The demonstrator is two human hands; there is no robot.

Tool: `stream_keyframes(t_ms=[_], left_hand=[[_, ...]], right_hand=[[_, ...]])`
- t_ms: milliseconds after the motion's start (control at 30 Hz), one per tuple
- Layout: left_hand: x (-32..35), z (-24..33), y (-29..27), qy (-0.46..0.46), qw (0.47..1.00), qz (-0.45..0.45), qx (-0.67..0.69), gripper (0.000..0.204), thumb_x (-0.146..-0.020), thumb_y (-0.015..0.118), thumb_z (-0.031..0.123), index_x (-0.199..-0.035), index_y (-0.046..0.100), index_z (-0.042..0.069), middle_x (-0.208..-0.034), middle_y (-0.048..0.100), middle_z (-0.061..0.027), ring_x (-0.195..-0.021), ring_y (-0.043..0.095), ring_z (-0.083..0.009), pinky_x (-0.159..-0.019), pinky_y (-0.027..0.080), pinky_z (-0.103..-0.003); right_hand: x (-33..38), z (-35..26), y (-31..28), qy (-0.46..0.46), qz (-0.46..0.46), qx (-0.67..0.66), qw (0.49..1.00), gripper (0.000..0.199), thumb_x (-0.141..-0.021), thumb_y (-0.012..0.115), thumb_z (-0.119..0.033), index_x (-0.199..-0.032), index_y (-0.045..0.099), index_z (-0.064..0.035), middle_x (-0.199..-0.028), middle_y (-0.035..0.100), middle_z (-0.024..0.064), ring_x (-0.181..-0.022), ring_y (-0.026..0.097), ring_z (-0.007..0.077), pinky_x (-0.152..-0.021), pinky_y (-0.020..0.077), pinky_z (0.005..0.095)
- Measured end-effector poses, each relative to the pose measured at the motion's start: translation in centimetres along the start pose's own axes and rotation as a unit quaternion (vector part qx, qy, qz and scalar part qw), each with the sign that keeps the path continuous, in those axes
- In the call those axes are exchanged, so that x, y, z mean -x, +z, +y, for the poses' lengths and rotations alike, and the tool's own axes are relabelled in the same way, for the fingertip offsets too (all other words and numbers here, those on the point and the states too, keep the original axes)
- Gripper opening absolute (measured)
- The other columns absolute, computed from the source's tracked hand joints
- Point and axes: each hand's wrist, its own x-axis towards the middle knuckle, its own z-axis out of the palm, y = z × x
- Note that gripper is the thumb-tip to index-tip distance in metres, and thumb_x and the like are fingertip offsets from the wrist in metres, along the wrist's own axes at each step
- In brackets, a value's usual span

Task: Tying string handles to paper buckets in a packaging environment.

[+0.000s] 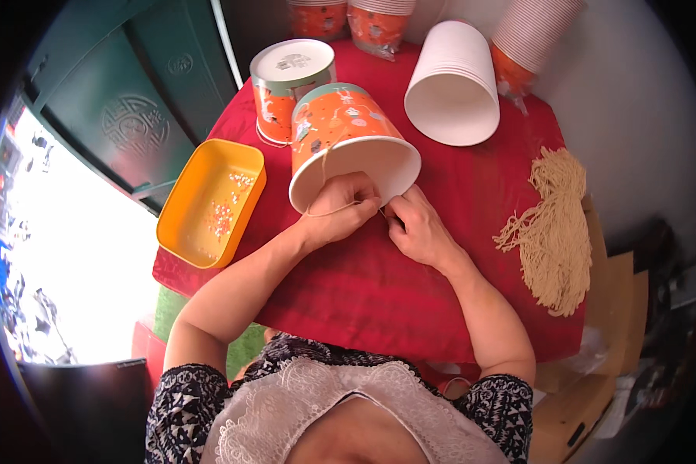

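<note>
Left hand pinches beige cord at tilted orange paper bucket's near rim; right hand curled alongside, cannot tell grip. Yellow tray left.

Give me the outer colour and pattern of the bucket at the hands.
The bucket is orange with small printed figures; the head view shows it.

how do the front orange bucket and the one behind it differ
Pose: the front bucket is tilted, its open mouth showing; the rear bucket stands upside down, its white base showing. Contact: the left hand and right hand are at the front bucket's rim; neither touches the rear bucket. Both have printed orange sides and a green band.
</note>
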Motion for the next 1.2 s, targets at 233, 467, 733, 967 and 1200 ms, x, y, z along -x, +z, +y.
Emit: stream_keyframes(t_ms=[233, 467, 733, 967, 1200], left_hand=[[-0.3, 1.0, -0.4, -0.142, 0.97, -0.06, 0.189, 0.018, -0.093, 0.059, 0.017, -0.084, 0.062, 0.002, -0.08, 0.062, -0.0041, -0.067, 0.053, -0.0094, -0.06, 0.044, -0.024], [-0.5, -0.1, 0.0, -0.032, 0.999, -0.03, 0.006, 0.019, -0.092, 0.059, 0.015, -0.085, 0.063, -0.002, -0.076, 0.063, -0.0093, -0.07, 0.059, -0.0181, -0.064, 0.048, -0.034], [-0.6, 0.0, 0.1, 0.014, 0.998, -0.033, -0.045, 0.02, -0.091, 0.06, 0.014, -0.081, 0.066, -0.002, -0.073, 0.066, -0.0154, -0.069, 0.063, -0.0254, -0.066, 0.049, -0.036], [-0.1, 0.5, -0.5, 0.028, 0.992, -0.073, -0.095, 0.011, -0.085, 0.064, 0.008, -0.083, 0.068, -0.001, -0.079, 0.068, -0.0175, -0.077, 0.067, -0.0297, -0.069, 0.051, -0.039], [0.4, -0.5, 0.4, 0.146, 0.971, -0.03, -0.188, 0.005, -0.081, 0.063, 0.004, -0.081, 0.063, -0.001, -0.083, 0.065, -0.0184, -0.078, 0.065, -0.0352, -0.068, 0.051, -0.041]], right_hand=[[-0.7, -0.6, 0.2, 0.007, -0.012, -0.008, 1.0, 0.012, -0.073, 0.058, 0.008, -0.083, 0.055, 0.0027, -0.093, 0.053, 0.0202, -0.089, 0.053, 0.0375, -0.078, 0.0462, 0.0451], [-0.8, -0.3, 0.6, 0.005, -0.007, -0.018, 1.0, 0.011, -0.074, 0.057, 0.01, -0.082, 0.054, 0.0035, -0.093, 0.052, 0.0207, -0.087, 0.054, 0.0383, -0.076, 0.0455, 0.0437], [-1.0, -0.4, 0.7, 0.006, -0.029, -0.023, 0.999, 0.01, -0.074, 0.057, 0.01, -0.081, 0.054, 0.0039, -0.09, 0.053, 0.0192, -0.086, 0.055, 0.0351, -0.076, 0.0455, 0.0417], [-1.0, -0.8, 0.6, 0.035, -0.014, -0.064, 0.997, 0.008, -0.076, 0.062, 0.008, -0.082, 0.057, 0.0045, -0.095, 0.056, 0.0201, -0.091, 0.057, 0.0364, -0.079, 0.0472, 0.0423], [-1.0, -0.5, 0.7, 0.11, -0.014, -0.11, 0.988, 0.004, -0.08, 0.062, 0.004, -0.083, 0.059, 0.0034, -0.095, 0.06, 0.0172, -0.091, 0.059, 0.0336, -0.081, 0.0479, 0.0406]])
